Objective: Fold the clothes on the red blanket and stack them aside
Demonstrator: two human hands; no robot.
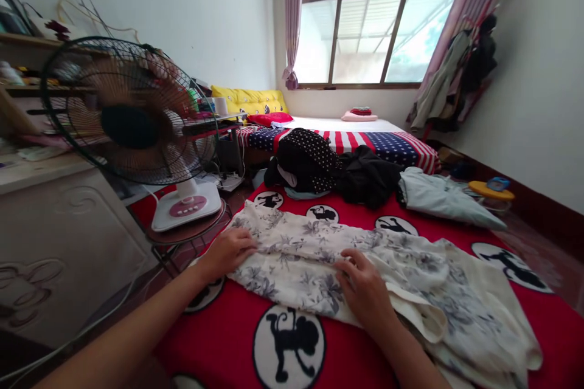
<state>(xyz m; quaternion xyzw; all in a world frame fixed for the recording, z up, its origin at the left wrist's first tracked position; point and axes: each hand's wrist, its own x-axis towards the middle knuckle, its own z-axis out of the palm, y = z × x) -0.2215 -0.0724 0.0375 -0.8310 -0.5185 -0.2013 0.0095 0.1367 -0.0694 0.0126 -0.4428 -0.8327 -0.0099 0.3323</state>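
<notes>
Here's the white fabric garment with the grey floral print [296, 237], laid out lengthwise across a bright red bedspread with round black-and-white monkey patches [356, 352], and both bare hands are on it! The left hand [232, 249] rests at its left end, fingers close together and pointing in along the cloth; whether they pinch any fabric, I can't tell. Over to the right hand [364, 285]: fingers loosely curved and parted, tips touching the garment near its middle. A long crease runs through the fabric between the two sets of fingertips, and the wider, looser part spreads out to the right, past the right hand. Beyond the garment sits a heap of black clothing, partly white-dotted [310, 161].
</notes>
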